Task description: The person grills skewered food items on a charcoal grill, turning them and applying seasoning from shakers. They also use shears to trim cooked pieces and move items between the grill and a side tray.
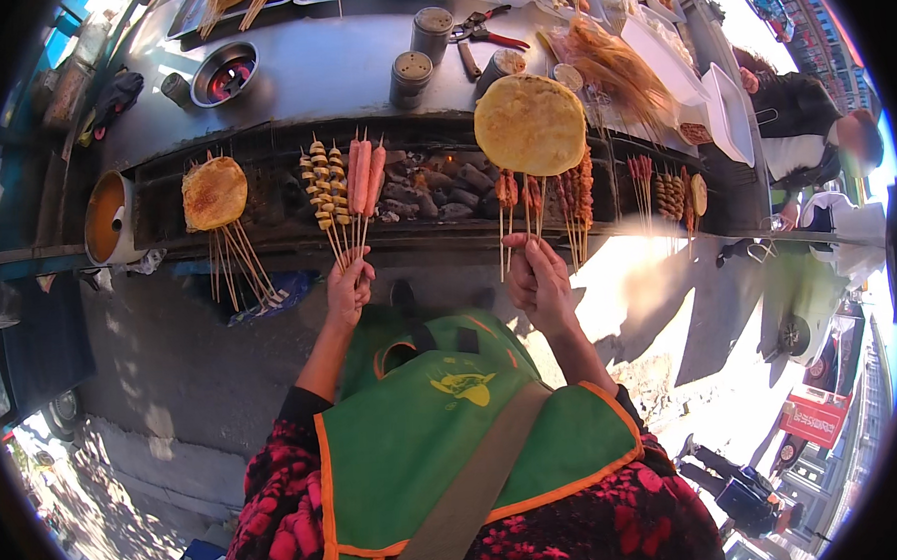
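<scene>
My left hand (350,288) grips the wooden sticks of several skewers, with sausages (365,177) and rolled, banded pieces (326,184) at their upper ends, over the charcoal grill (437,190). In my right hand (540,280) are the sticks under a round flatbread (530,125), raised above the grill. Meat skewers (584,188) lie beside and partly behind the flatbread. A smaller browned flatbread (215,192) rests on a bunch of skewers at the grill's left part. Glowing charcoal (420,180) shows between my hands.
Shaker cans (411,79), red-handled pliers (490,34) and a metal bowl (223,73) stand or lie on the steel counter (319,60). Bagged skewers (612,70) and a white tray (726,114) are at right. A white pot (112,218) sits left; a person (810,129) is far right.
</scene>
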### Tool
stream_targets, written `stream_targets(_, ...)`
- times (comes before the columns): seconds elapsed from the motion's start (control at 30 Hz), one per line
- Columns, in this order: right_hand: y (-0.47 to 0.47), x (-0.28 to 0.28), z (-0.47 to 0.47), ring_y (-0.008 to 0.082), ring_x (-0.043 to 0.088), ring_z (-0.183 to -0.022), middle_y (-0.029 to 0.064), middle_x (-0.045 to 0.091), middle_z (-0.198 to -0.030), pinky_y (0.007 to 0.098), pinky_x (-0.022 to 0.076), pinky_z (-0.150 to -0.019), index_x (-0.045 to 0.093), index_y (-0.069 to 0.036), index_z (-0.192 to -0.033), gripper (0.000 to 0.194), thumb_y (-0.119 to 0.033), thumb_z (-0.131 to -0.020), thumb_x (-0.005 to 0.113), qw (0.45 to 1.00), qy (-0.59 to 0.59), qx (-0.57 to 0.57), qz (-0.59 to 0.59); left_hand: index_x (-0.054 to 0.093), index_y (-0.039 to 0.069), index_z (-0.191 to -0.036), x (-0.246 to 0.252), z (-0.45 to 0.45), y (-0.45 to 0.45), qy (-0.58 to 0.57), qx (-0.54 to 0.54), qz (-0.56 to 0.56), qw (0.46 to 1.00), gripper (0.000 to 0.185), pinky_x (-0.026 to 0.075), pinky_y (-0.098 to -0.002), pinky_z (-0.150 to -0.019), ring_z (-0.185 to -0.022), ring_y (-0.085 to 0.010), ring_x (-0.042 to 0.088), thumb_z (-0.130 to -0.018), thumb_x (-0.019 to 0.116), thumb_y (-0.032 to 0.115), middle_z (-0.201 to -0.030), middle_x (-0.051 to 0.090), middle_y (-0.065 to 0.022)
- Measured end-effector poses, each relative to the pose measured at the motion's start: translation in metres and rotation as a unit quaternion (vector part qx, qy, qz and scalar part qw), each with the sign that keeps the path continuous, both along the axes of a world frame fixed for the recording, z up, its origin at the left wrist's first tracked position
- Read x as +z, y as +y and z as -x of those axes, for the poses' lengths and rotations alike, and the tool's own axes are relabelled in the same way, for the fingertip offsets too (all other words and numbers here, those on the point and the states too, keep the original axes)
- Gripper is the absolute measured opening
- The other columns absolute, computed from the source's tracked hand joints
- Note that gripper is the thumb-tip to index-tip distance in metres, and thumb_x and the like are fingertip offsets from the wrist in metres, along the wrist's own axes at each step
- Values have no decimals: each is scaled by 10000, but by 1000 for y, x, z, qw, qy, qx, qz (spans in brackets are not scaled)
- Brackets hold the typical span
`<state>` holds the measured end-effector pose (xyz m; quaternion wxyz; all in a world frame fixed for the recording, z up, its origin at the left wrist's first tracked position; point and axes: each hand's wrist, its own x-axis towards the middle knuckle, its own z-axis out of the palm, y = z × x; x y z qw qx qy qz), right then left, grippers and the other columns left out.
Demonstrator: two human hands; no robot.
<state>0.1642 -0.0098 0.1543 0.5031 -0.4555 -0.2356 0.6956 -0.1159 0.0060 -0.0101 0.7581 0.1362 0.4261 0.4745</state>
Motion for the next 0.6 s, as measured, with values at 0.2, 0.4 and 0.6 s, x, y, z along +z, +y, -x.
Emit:
stream_targets(0.2,-16,-56,14,35,204,-388,-65,240,-534,204,151,-334,510,-80,-929,268,-299,-997,372,991,-6,15,130,504,56,-1169,-2,0,0,32,-15,-22,999,259,290,-169,-332,-385,-32,371,-926,500,146,-808,612,-91)
stream_targets(0.4,-21,-95,21,37,201,-381,-72,233,-521,204,140,-328,503,-111,-897,251,-309,-993,381,987,64,30,142,437,74,-1243,2,3,-3,65,-29,-27,997,354,392,-198,-371,-442,-69,484,-915,525,173,-861,625,-122)
stream_targets(0.6,-19,-102,25,44,205,-368,-69,234,-501,209,157,-326,495,-116,-852,290,-346,-987,380,981,87,22,172,415,92,-1271,0,7,-9,51,-4,-26,998,372,448,-221,-415,-535,-106,567,-948,463,271,-918,622,-132)
